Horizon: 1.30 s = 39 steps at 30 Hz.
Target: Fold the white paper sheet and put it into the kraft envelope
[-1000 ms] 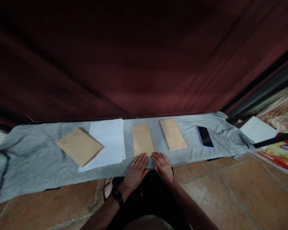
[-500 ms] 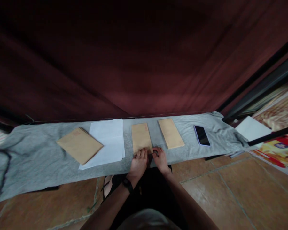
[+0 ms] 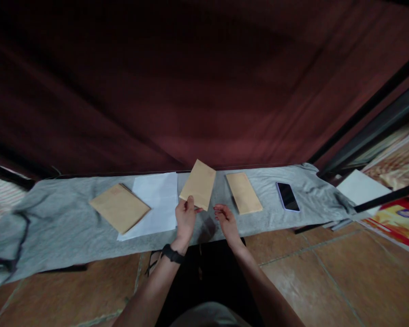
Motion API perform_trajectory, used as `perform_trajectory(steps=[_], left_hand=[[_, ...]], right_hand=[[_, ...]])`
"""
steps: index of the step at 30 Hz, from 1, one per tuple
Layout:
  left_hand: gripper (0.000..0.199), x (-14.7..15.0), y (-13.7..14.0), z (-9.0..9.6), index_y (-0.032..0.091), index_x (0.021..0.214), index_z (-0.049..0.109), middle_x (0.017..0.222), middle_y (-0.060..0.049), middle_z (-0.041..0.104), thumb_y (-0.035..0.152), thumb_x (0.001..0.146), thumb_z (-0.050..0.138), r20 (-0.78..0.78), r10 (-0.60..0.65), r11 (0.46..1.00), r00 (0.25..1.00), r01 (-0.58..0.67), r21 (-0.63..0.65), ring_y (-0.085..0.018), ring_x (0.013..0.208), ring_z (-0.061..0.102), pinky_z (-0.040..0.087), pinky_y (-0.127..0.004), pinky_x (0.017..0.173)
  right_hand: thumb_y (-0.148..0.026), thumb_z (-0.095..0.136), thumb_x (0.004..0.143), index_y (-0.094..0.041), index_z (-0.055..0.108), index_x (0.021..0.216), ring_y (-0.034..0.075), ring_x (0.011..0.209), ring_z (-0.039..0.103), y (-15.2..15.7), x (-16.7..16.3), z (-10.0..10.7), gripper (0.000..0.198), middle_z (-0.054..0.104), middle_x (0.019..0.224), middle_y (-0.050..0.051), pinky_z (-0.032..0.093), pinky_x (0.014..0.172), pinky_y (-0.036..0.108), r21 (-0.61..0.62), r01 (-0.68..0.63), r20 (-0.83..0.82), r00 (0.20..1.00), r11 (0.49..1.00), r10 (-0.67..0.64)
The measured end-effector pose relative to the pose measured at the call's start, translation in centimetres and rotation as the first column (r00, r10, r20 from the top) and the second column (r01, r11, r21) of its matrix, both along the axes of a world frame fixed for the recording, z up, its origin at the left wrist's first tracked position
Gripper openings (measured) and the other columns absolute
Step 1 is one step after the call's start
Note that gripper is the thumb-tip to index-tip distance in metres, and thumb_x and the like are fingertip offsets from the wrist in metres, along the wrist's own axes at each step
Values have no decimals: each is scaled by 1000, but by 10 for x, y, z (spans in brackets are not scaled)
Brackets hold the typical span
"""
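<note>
My left hand (image 3: 186, 218) grips a brown paper envelope (image 3: 200, 182) by its near left corner, thumb on top and fingers beneath. The envelope is tilted and raised off the grey cloth (image 3: 204, 229). Just right of it, my right hand (image 3: 225, 219) hovers with bent fingers apart and nothing in them. Beyond that hand lies a second stack of brown envelopes (image 3: 244, 193). On the left, more brown envelopes (image 3: 120, 206) rest partly over white paper sheets (image 3: 158, 200).
A phone in a light purple case (image 3: 288, 196) lies at the right of the cloth-covered bench. Behind the bench hangs a dark red curtain (image 3: 197, 100). A red and yellow printed box (image 3: 401, 218) and a white sheet (image 3: 362, 188) are at the far right. Below is a tiled floor (image 3: 303, 277).
My left hand has lifted the middle envelope off the cloth and turned it slightly clockwise. My right hand has come off the envelope's near edge, and its fingers have opened.
</note>
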<state>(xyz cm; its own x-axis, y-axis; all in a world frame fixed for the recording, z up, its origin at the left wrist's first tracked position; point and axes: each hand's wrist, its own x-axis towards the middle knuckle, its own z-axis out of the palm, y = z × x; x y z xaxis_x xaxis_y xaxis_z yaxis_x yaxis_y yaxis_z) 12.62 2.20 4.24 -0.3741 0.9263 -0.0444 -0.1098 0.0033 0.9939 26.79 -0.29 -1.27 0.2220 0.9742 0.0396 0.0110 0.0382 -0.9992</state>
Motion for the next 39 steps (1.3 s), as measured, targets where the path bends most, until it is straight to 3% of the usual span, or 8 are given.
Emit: perform_trajectory(steps=[4, 15, 18, 21, 25, 29, 33, 39], left_hand=[[22, 13, -20, -38, 16, 76, 58, 69, 1, 65, 29, 79, 76, 436, 181, 963, 881, -70, -259, -12, 63, 67, 63, -33, 73], [34, 15, -41, -62, 13, 77, 63, 74, -12, 72, 44, 90, 66, 474, 2, 873, 881, 230, -431, -20, 65, 73, 62, -34, 68], [45, 10, -59, -68, 14, 77, 66, 71, -12, 72, 55, 91, 57, 348, -160, 868, 924, 299, -396, -21, 62, 72, 61, -36, 62], [43, 4, -69, -70, 17, 91, 71, 90, -12, 76, 54, 95, 49, -134, -342, 931, 930, 316, -182, -24, 84, 74, 61, -43, 82], [44, -3, -60, -73, 20, 137, 56, 145, -11, 57, 39, 100, 42, -805, -326, 861, 495, 507, -37, -25, 139, 48, 36, -50, 118], [57, -4, -53, -87, 17, 152, 37, 158, -12, 40, 33, 98, 45, -972, -222, 820, 80, 554, -142, -25, 150, 31, 30, -51, 122], [69, 2, -57, -95, 11, 156, 29, 162, -15, 33, 40, 97, 48, -983, -180, 844, -22, 510, -166, -27, 153, 22, 26, -49, 124], [61, -3, -60, -91, 13, 158, 25, 162, -11, 33, 34, 102, 36, -979, -205, 828, -17, 530, -183, -23, 152, 24, 24, -45, 125]], right_hand=[[-40, 52, 87, -22, 66, 105, 20, 82, 69, -9, 2, -26, 29, 73, 93, 5, 58, 70, 32, -53, -45, 46, 998, 998, 48], [-46, 60, 80, -22, 66, 104, 16, 52, 58, -1, 6, -37, 34, 64, 67, -1, 51, 45, 28, -130, -3, 92, 996, 992, 15], [-41, 57, 82, -23, 68, 103, 15, 49, 55, 1, 13, -38, 29, 62, 62, -2, 48, 42, 26, -119, -4, 189, 982, 993, 27], [-38, 57, 82, -22, 70, 100, 16, 52, 57, 1, 22, -41, 26, 63, 63, -2, 49, 46, 26, -122, 2, 251, 968, 993, 29], [-31, 58, 81, -22, 72, 97, 17, 56, 61, 6, 31, -44, 22, 66, 67, -1, 53, 53, 28, -129, 11, 359, 933, 992, 37], [-24, 56, 82, -21, 70, 103, 18, 62, 65, 7, 37, -43, 25, 70, 74, 1, 56, 62, 30, -133, 36, 452, 892, 990, 28], [-19, 49, 91, -21, 69, 113, 22, 87, 70, -4, 41, -40, 30, 73, 97, 10, 57, 81, 34, 52, 27, 660, 749, 998, -55], [-18, 43, 99, -21, 50, 145, 24, 131, 55, -35, 37, -41, 46, 61, 140, 9, 42, 114, 47, 155, -456, 869, 484, 876, 99]])
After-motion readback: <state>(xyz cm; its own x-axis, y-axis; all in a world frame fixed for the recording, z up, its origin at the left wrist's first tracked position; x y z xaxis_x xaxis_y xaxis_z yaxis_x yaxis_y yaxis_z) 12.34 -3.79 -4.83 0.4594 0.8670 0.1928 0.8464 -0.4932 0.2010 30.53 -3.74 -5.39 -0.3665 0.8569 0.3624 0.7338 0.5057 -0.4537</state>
